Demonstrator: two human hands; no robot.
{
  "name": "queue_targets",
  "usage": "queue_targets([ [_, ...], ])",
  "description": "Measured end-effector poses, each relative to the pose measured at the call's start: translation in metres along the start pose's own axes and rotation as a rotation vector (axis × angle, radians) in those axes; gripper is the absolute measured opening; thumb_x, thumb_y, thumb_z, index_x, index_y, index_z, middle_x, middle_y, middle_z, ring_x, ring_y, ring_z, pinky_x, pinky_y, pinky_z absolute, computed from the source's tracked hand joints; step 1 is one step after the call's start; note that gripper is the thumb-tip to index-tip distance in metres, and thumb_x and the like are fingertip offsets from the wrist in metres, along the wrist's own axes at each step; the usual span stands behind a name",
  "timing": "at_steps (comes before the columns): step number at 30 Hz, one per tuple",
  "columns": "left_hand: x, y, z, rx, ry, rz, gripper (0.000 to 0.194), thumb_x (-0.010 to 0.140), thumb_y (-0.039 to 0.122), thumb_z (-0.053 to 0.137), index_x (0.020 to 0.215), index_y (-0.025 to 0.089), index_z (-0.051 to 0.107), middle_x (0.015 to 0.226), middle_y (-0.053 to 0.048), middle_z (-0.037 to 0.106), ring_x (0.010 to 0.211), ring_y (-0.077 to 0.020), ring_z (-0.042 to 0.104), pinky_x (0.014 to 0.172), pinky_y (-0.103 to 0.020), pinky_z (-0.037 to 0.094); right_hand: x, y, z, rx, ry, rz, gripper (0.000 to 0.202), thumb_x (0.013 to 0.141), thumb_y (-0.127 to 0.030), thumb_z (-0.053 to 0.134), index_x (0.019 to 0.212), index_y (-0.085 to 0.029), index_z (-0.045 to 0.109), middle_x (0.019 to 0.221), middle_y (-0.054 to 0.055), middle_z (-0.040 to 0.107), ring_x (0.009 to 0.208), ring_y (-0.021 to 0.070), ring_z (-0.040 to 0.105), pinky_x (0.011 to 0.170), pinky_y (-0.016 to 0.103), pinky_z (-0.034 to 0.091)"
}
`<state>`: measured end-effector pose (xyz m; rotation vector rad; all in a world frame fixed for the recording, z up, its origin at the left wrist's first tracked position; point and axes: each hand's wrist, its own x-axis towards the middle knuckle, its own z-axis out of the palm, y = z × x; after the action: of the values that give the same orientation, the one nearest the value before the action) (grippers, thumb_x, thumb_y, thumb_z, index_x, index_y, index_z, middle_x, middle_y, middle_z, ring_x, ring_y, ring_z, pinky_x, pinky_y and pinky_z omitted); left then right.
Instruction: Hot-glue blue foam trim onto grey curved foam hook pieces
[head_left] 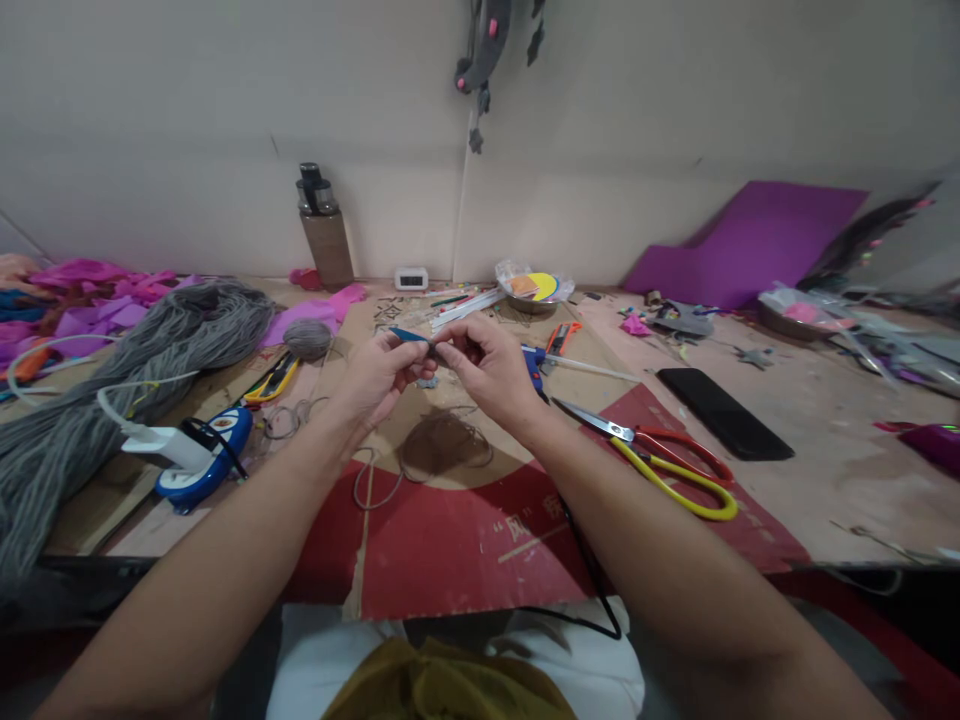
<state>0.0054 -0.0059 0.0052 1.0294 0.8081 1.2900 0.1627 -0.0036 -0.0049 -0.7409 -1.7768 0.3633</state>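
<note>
My left hand (382,373) is closed, pinching a small blue pointed piece (409,336) that juts up and left from between the fingers. Beside it, my right hand (484,365) is closed too, thumb and fingertips meeting the left fingertips around something small and dark that I cannot make out. Both hands are raised above the cardboard sheet (420,470). Below them a thin loose grey cord (379,500) lies in loops. A blue glue gun (534,368) is partly hidden behind my right hand.
Red and yellow scissors (637,435) and a black phone (724,412) lie to the right. At left are grey yarn (150,350), a yellow cutter (277,380) and a blue power socket (206,460). A bottle (326,235) and a bowl (531,303) stand by the wall.
</note>
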Motion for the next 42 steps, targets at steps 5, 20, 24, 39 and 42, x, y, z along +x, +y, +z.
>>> queue_targets([
  [5, -0.002, 0.005, 0.001, 0.023, -0.045, 0.039, 0.016, 0.058, 0.017, 0.076, 0.067, 0.013, 0.063, 0.055, 0.001, 0.059, 0.050, -0.0090, 0.055, 0.053, -0.022, 0.046, 0.001, -0.001, -0.002, 0.024, -0.010, -0.013, 0.002, 0.087, -0.023, 0.063, 0.087, -0.022, 0.064, 0.072, -0.002, 0.050, 0.069, 0.0122, 0.047, 0.065, 0.027, 0.037],
  [20, -0.005, 0.009, -0.003, -0.075, -0.179, -0.003, 0.040, 0.061, 0.018, 0.081, 0.093, 0.017, 0.057, 0.065, 0.004, 0.061, 0.047, -0.0052, 0.051, 0.049, -0.018, 0.040, 0.002, -0.011, -0.008, 0.044, -0.016, -0.119, 0.005, 0.089, -0.027, 0.063, 0.087, -0.023, 0.066, 0.080, 0.000, 0.061, 0.075, 0.0141, 0.054, 0.069, 0.030, 0.042],
  [24, -0.006, 0.010, -0.005, -0.114, -0.232, -0.031, 0.041, 0.062, 0.019, 0.082, 0.096, 0.018, 0.058, 0.063, 0.004, 0.058, 0.045, -0.0039, 0.047, 0.047, -0.017, 0.038, 0.002, -0.013, -0.009, 0.092, -0.015, -0.181, 0.003, 0.088, -0.025, 0.064, 0.087, -0.024, 0.066, 0.084, 0.000, 0.065, 0.079, 0.0143, 0.057, 0.072, 0.031, 0.045],
  [39, -0.005, 0.007, -0.016, -0.111, -0.366, -0.121, 0.050, 0.062, 0.025, 0.081, 0.108, 0.021, 0.060, 0.076, -0.002, 0.064, 0.064, -0.0147, 0.064, 0.064, -0.027, 0.051, 0.001, -0.021, -0.008, 0.098, -0.032, -0.182, 0.005, 0.087, -0.023, 0.063, 0.086, -0.026, 0.066, 0.084, 0.001, 0.066, 0.085, 0.0162, 0.061, 0.078, 0.035, 0.049],
  [42, -0.007, 0.008, -0.016, -0.116, -0.394, -0.136, 0.050, 0.062, 0.026, 0.080, 0.108, 0.020, 0.061, 0.075, -0.002, 0.063, 0.064, -0.0148, 0.063, 0.062, -0.026, 0.050, 0.000, -0.021, -0.007, 0.146, -0.050, -0.166, 0.005, 0.088, -0.023, 0.062, 0.086, -0.025, 0.066, 0.085, 0.001, 0.067, 0.085, 0.0159, 0.062, 0.081, 0.035, 0.050],
])
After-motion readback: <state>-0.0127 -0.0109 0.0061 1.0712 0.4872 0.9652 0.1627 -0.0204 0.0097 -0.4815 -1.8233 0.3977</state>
